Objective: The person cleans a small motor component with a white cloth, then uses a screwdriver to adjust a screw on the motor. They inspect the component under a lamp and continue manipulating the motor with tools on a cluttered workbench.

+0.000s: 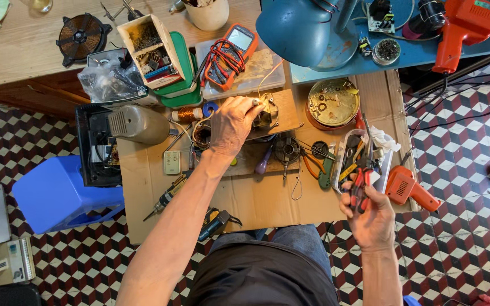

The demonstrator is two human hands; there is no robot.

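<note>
My left hand (pixel 235 122) presses down on a small wound-wire component (pixel 263 116) seated on a wooden board (pixel 283 110), fingers curled over its top and gripping it; thin wires trail from it toward the far edge of the board. My right hand (pixel 370 218), held up well to the right of the board and nearer my lap, is clenched around red-handled pliers (pixel 359 187), their tips pointing away from me.

The board lies on a sheet of cardboard (pixel 256 198) that serves as my work surface, over a checkered tile floor. Beyond the board sits an orange multimeter (pixel 231 54) on a clear plastic box; to the board's right, a round tin (pixel 333 103) of metal parts, and past that a tray of hand tools (pixel 354 156) and an orange soldering gun (pixel 406 190). Left of the board are a spool of copper wire (pixel 187 115) and a grey housing (pixel 140 123); a screwdriver (pixel 165 199) lies nearer me, left of the board.

The risks, as I judge them: the fine wires on the component could snap or pull loose if the pliers bite too hard or my left hand shifts, and the board, resting unclamped on other tools, could rock or slide under pressure.
</note>
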